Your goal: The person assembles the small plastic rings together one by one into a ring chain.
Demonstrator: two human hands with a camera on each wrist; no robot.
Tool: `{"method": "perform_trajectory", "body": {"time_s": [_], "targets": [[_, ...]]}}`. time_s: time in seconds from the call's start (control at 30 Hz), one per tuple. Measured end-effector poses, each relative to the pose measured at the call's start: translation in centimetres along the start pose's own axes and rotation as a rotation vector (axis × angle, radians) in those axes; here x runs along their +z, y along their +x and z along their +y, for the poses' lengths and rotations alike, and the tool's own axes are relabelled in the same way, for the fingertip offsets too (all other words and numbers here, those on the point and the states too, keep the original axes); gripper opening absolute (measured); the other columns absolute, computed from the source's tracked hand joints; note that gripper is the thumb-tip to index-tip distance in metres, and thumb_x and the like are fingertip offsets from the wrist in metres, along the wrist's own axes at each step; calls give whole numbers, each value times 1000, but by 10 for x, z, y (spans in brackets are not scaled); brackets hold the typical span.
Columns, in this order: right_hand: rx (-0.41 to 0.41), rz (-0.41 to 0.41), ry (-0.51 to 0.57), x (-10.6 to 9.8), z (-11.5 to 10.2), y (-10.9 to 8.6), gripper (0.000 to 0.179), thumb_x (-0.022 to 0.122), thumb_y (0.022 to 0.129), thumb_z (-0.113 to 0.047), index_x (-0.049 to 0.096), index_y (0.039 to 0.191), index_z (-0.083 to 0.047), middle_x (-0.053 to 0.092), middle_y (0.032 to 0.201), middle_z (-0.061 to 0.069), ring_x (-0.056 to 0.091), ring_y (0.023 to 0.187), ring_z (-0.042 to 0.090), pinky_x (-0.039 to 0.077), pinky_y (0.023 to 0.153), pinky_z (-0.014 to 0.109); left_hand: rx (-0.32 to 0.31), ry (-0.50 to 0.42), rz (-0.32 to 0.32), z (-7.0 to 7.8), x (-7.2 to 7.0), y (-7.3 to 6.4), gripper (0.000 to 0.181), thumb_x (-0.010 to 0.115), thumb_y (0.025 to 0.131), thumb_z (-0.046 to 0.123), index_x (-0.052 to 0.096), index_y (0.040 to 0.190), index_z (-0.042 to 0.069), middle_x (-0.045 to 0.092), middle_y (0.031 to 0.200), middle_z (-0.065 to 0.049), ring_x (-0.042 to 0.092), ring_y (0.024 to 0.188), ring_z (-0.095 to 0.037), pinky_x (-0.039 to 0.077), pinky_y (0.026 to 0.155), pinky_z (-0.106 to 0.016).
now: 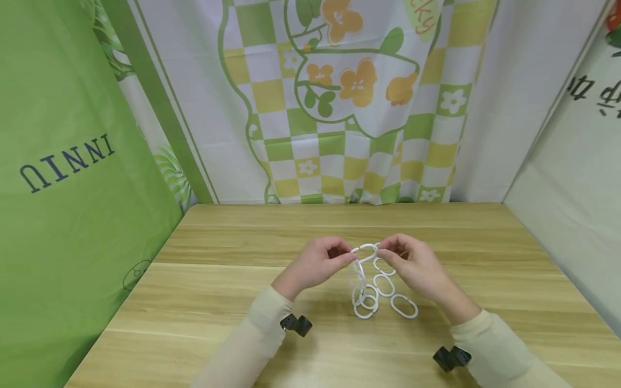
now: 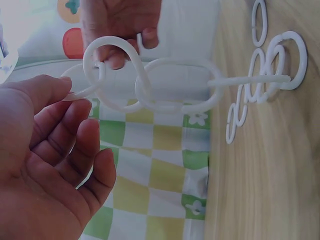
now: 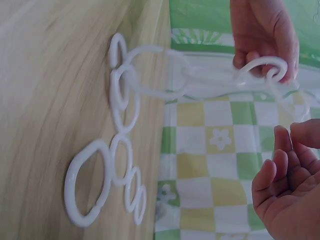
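Note:
Both hands are raised over the table's middle, working on white plastic oval rings. My left hand (image 1: 322, 261) pinches a ring (image 1: 364, 246) between thumb and index finger, its other fingers loosely bent. From there a chain of linked rings (image 2: 177, 61) hangs down to the tabletop. My right hand (image 1: 412, 264) faces it from the right, thumb and index finger pinching the far end of the top ring. In the right wrist view that ring (image 3: 282, 102) looks pale and blurred at the fingertips.
Several more rings lie on the wooden table (image 1: 218, 312) beneath the hands, among them a separate oval ring (image 1: 394, 303) at the right. A checked, flowered cloth (image 1: 310, 145) hangs behind the table. Green cloth (image 1: 73, 226) covers the left side and white cloth (image 1: 572, 161) the right.

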State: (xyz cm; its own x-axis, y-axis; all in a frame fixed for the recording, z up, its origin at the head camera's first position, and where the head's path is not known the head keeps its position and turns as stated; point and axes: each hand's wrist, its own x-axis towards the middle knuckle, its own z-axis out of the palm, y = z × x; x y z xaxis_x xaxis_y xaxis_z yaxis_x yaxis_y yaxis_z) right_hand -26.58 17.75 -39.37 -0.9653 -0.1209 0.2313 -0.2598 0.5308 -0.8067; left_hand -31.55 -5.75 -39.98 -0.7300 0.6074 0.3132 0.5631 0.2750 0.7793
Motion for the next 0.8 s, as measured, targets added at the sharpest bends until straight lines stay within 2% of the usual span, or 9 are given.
{"method": "perform_trajectory", "body": {"time_s": [0.2, 0.43, 0.53, 0.63, 0.8], "targets": [[21, -7, -70, -6, 26, 24, 17, 63, 97, -19, 65, 103, -3, 65, 90, 9, 54, 77, 19, 44, 60, 28, 14, 19, 31, 1, -10, -1, 11, 66, 96, 21, 70, 93, 11, 62, 77, 5, 52, 63, -10, 44, 56, -25], [89, -89, -196, -9, 64, 60, 19, 59, 95, -12, 65, 106, 4, 65, 95, 14, 56, 83, 23, 46, 71, 35, 26, 44, 53, 2, -16, -3, 11, 67, 95, 21, 70, 94, 10, 63, 78, 7, 54, 65, -8, 47, 57, -24], [125, -152, -289, -9, 73, 71, 18, 60, 92, -13, 66, 101, 2, 64, 89, 11, 57, 80, 22, 46, 70, 35, 36, 46, 55, 3, -18, -3, 11, 67, 95, 22, 70, 94, 11, 63, 79, 7, 55, 65, -8, 47, 58, -25], [179, -217, -373, -7, 79, 78, 16, 62, 90, -16, 66, 94, -1, 62, 78, 6, 57, 69, 20, 46, 62, 34, 43, 46, 49, 2, -21, -4, 12, 66, 96, 24, 70, 95, 12, 63, 79, 7, 55, 66, -9, 47, 58, -25], [211, -252, -465, -3, 88, 84, 11, 65, 84, -18, 64, 82, -7, 60, 76, 4, 54, 68, 20, 43, 62, 35, 34, 42, 35, 1, -23, -3, 12, 66, 96, 23, 70, 95, 12, 62, 79, 7, 54, 66, -9, 47, 59, -25]]}}
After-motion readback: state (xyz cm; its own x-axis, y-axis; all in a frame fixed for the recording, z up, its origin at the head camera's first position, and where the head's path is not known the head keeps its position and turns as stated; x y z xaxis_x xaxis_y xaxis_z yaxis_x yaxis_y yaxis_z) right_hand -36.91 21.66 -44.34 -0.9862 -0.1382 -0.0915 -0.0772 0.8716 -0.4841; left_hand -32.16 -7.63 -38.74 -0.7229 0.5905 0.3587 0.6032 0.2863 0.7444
